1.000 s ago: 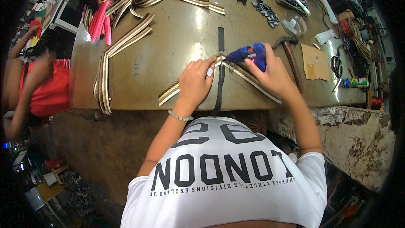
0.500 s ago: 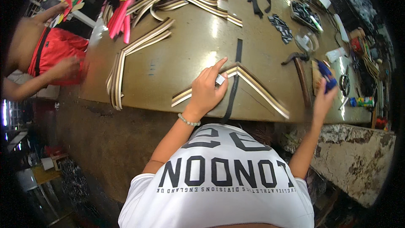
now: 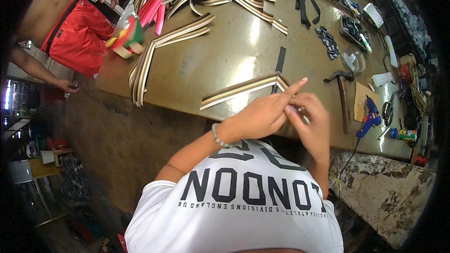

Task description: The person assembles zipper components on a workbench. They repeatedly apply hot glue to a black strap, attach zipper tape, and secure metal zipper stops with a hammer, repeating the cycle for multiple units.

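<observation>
My left hand and my right hand meet at the table's near edge. The left index finger stretches out, while its other fingers curl toward the thumb. The thumb and fingers of my right hand pinch together beside the left fingertips. What they hold, if anything, is hidden. Just beyond them lies a striped brown, cream and white strap, bent to a peak, its right part covered by my hands. A black strip runs out from beneath the peak. A blue glue gun lies on the table, right of my hands.
More striped straps lie on the table's left side, with pink bands behind. A hammer, a clear round container and black clips are at the right. At left stands a person in red shorts.
My right hand has put the glue gun down and come left to meet my left hand. The small pale piece at my left fingers is now hidden. The other person's arms have moved.
</observation>
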The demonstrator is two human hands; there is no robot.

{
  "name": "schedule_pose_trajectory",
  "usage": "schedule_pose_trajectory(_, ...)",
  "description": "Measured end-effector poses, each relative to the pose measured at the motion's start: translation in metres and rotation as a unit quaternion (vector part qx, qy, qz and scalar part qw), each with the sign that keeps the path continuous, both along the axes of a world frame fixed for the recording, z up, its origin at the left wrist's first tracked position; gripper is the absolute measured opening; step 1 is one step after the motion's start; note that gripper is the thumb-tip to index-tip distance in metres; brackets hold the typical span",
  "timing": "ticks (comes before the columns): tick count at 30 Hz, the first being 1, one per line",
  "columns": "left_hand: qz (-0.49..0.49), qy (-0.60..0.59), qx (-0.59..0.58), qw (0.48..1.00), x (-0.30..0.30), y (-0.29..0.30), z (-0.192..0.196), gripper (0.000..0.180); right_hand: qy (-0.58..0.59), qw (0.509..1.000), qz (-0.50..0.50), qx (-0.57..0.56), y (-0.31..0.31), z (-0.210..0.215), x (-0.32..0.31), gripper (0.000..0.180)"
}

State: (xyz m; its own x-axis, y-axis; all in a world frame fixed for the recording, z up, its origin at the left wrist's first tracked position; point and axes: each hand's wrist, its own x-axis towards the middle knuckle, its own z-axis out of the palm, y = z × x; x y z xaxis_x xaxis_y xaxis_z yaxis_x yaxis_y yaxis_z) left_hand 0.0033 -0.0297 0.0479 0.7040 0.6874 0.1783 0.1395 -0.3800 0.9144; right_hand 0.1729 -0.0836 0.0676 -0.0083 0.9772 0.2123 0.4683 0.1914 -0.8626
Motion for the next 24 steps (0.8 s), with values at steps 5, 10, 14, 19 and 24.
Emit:
schedule_pose_trajectory(5, 0.054, -0.027, -0.063, 0.996, -0.012, 0.009, -0.010, 0.040, 0.186, 0.976, -0.077, -0.082, 0.016, -0.011, -0.001, 0.018)
schedule_pose_trajectory(10, 0.138, -0.147, -0.293, 0.934, -0.010, 0.015, -0.025, 0.019, 0.308, 0.938, -0.131, -0.087, 0.017, -0.026, -0.002, 0.016)
schedule_pose_trajectory(14, 0.152, -0.178, -0.327, 0.916, -0.002, 0.017, -0.029, 0.020, 0.266, 0.941, -0.195, -0.073, 0.019, -0.032, -0.004, 0.015)
schedule_pose_trajectory(19, 0.140, -0.193, -0.331, 0.913, 0.004, 0.012, -0.027, 0.022, 0.158, 0.968, -0.190, 0.051, 0.017, -0.029, -0.013, 0.015)
schedule_pose_trajectory(24, 0.154, -0.265, -0.260, 0.916, 0.014, 0.002, -0.026, 0.023, 0.075, 0.986, -0.131, 0.073, 0.010, -0.025, -0.025, 0.025)
